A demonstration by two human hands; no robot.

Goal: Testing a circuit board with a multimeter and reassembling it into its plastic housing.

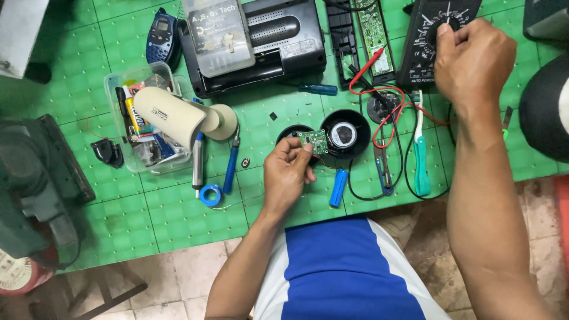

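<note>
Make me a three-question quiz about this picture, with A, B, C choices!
1. Where is the right hand?
A. on the multimeter dial
B. on the floor
C. in the plastic box

2. What colour is the cylinder battery near the left hand?
A. red
B. blue
C. yellow

3. What is the small circuit board doing?
A. lying under the toothbrush
B. sitting inside the radio
C. being held in the left hand's fingers

Answers: 1 A, the fingers rest on the dial. 2 B, its wrap is blue. 3 C, the fingertips pinch it above the green mat.
</note>
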